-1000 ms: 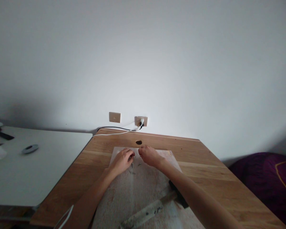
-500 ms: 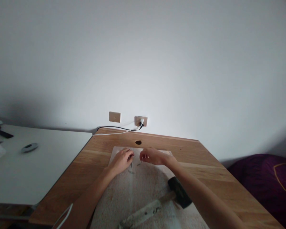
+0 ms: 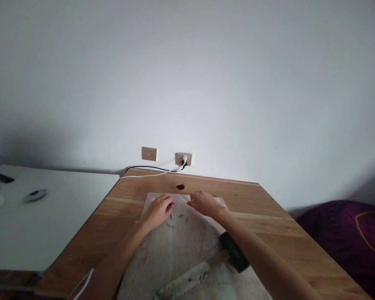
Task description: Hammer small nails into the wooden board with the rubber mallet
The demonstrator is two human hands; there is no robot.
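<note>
A pale worn board [image 3: 187,250] lies on the wooden table [image 3: 262,225]. My left hand [image 3: 158,210] rests on the board's far left part, fingers curled and pinched on a small thin metal piece, perhaps a nail. My right hand [image 3: 204,203] lies a little to its right, fingers bent downward, whatever it holds is hidden. Several small nails [image 3: 176,218] lie on the board between and just below the hands. A hammer [image 3: 206,266] with a black head and pale stained handle lies on the near part of the board, beside my right forearm.
A white table [image 3: 50,216] stands to the left with a round grey ring [image 3: 36,194] on it. Wall sockets [image 3: 183,158] with white and black cables sit behind the wooden table. A purple cushion [image 3: 346,233] is at the right. A white cable [image 3: 81,283] crosses the near left corner.
My right hand has moved a little to the right, away from my left hand, uncovering the small nails and the hammer's head. My left hand has stayed in place.
</note>
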